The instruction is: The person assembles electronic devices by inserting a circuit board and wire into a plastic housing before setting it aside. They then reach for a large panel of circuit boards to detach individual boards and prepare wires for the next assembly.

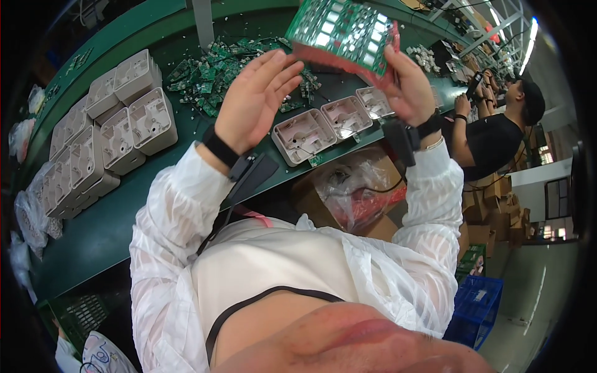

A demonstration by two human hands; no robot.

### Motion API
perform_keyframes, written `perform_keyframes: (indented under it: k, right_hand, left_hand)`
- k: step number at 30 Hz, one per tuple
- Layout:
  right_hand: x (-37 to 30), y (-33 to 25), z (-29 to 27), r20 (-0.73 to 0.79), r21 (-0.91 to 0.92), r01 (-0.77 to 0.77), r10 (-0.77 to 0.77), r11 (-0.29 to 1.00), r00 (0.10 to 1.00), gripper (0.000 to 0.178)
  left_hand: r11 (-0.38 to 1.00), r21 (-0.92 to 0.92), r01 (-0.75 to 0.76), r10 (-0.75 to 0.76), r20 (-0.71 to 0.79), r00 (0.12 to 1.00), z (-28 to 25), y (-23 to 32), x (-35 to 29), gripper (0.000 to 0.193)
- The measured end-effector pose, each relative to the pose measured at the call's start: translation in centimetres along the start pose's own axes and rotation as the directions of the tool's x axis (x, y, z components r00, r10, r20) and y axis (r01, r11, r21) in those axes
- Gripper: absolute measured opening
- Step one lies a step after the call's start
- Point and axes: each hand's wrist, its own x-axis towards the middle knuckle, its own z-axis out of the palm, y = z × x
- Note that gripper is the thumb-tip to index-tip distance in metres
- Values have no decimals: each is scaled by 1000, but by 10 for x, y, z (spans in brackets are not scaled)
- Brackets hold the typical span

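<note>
My right hand (411, 90) grips the right edge of a green circuit board panel (341, 31), thumb on its face. The panel is tilted up above the far side of the bench, with pink plastic wrap (333, 61) along its lower edge and behind it. My left hand (256, 102) is raised beside the panel's lower left corner, palm turned inward and fingers stretched out; it holds nothing. Under my hands, a row of pale plastic housings (305, 133) lies open side up. Behind my left hand spreads a loose heap of small green circuit boards (202, 78).
Stacked pale housings (134, 118) stand at the left of the green bench (93, 248). Below the bench edge sits a cardboard box (388, 168) with clear plastic in it. White small parts (424, 59) lie at the far right. A co-worker in black (497, 140) works farther right, near a blue crate (480, 311).
</note>
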Motion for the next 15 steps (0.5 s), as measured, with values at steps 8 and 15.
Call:
perform_keyframes:
  k: [8, 15]
  right_hand:
    - [-4, 31, -17, -172, -199, -53, 19, 979, 985, 23]
    - [21, 22, -21, -131, -203, 5, -32, 979, 991, 27]
  left_hand:
    - [990, 74, 124, -119, -59, 991, -9, -7, 21, 27]
    - [982, -115, 148, -148, 13, 989, -27, 12, 29, 23]
